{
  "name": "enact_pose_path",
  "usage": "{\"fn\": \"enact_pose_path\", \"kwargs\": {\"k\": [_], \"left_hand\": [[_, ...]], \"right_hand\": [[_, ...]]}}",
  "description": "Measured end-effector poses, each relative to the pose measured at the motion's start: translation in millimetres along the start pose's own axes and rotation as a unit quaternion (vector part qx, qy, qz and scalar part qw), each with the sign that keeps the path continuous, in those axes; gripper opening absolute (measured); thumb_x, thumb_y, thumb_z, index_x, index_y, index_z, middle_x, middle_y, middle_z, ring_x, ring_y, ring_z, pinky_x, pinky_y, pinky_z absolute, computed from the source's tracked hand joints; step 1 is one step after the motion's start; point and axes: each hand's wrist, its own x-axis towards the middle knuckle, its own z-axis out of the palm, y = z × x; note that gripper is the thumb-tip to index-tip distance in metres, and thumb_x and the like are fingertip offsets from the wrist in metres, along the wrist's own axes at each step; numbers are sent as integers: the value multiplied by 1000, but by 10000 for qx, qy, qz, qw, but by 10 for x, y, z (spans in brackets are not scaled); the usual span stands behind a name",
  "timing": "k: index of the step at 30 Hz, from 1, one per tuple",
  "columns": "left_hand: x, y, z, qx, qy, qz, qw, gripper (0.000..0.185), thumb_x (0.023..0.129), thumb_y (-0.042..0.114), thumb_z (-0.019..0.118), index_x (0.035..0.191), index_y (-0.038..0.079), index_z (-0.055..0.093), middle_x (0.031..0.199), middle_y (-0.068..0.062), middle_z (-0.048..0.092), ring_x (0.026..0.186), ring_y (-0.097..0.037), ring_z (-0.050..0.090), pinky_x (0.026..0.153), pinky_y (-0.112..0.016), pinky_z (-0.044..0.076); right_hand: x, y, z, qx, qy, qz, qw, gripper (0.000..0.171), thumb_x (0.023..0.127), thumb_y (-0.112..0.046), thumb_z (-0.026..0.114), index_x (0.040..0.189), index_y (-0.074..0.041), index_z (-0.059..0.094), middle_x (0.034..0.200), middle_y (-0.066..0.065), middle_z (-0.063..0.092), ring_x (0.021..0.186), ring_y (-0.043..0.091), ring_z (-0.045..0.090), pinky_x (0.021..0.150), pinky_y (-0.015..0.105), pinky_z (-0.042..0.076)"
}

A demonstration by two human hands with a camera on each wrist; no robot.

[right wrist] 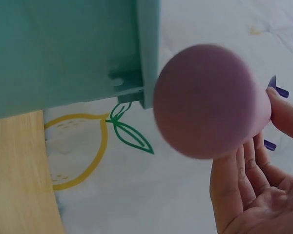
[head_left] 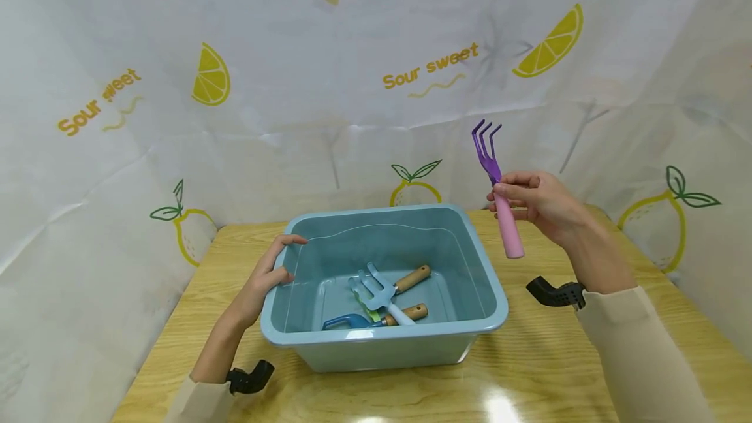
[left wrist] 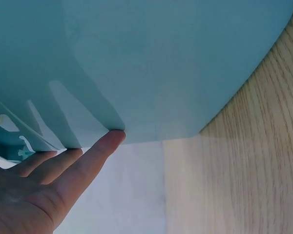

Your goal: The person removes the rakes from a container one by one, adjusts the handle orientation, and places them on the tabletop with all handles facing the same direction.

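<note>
**Words on the cloth**

The white cloth (head_left: 376, 51) hanging behind the bench has the words "Sour sweet" printed on it in yellow letters. You can read them two times in the head view: once on the left side (head_left: 98, 102) (tilted upward) and once near the middle right (head_left: 431, 66). No other words or numbers can be read anywhere, in any of the views.

A pale wooden table (head_left: 552, 358) stands before a white backdrop cloth (head_left: 352, 70) printed with yellow lemon slices (head_left: 210, 76) and the words "Sour sweet" (head_left: 431, 66).
</note>
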Motion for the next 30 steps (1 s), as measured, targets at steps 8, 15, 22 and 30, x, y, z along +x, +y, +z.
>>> {"fn": "enact_pose_path", "kwargs": {"k": [8, 15, 22, 30], "left_hand": [[33, 5, 13, -134, -25, -55, 9999, 60, 86, 10, 44, 146, 14, 42, 162, -18, 24, 120, -54, 48, 78, -48, 56], [18, -4, 5, -47, -14, -24, 10000, 61, 86, 11, 44, 147, 9, 41, 164, -18, 22, 125, -51, 43, 80, -48, 52], [2, -7, 8, -105, -41, -62, 9999, 60, 87, 11, 44, 147, 13, 42, 163, -18, 23, 124, -51, 44, 80, -48, 53], [0, -3, 3, -92, -5, -92, 9999, 60, 86, 11, 44, 146, 13, 42, 162, -18, 25, 123, -51, 46, 79, -48, 54]], "right_hand": [[-29, 230, -80, -368, 497, 525, 9967, 11, 101, -21, 64, 98, -17, 74, 92, -7, 78, 89, 13, 74, 82, 30, 57], [6, 397, -94, -909, 633, 706, 9913, 9, 101, -28, 65, 97, -23, 72, 91, -13, 77, 89, 9, 74, 82, 31, 55], [4, 538, -106, -1205, 865, 1025, 9836, 15, 101, -34, 64, 108, -20, 67, 91, -17, 75, 92, 7, 73, 86, 32, 52], [50, 661, -106, -1310, 817, 969, 9833, 33, 101, -35, 63, 121, -8, 62, 91, -17, 74, 91, 6, 73, 80, 30, 53]]}}
